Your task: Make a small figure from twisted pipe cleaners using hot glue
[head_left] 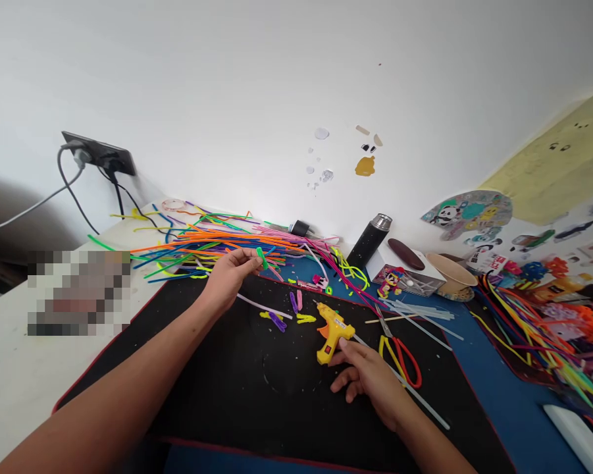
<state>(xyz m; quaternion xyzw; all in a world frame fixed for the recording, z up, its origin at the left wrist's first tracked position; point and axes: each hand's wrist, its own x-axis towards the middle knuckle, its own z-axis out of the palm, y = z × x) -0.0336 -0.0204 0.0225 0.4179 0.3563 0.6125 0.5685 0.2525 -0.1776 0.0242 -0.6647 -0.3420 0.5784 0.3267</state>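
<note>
My left hand [235, 276] is raised over the back of the black mat [217, 395], thumb and fingers pinched on a small folded green pipe cleaner piece [261, 257]. On the mat's right half lies a yellow hot glue gun [334, 331], its nozzle toward the back and a long glue stick [424, 403] trailing from its rear. Just beside its handle is my right hand [368, 378], fingers apart and curved; the fingertips may touch the handle. Folded pipe cleaner pieces lie left of the gun: purple [277, 320], pink [299, 301] and yellow [306, 318].
Pliers [399, 355] with red and yellow handles lie right of the gun, near clear glue sticks [424, 309]. Loose pipe cleaners [212, 238] spread along the wall. A black flask [370, 240] leans by a box [405, 268]. More pipe cleaners [547, 349] are at right.
</note>
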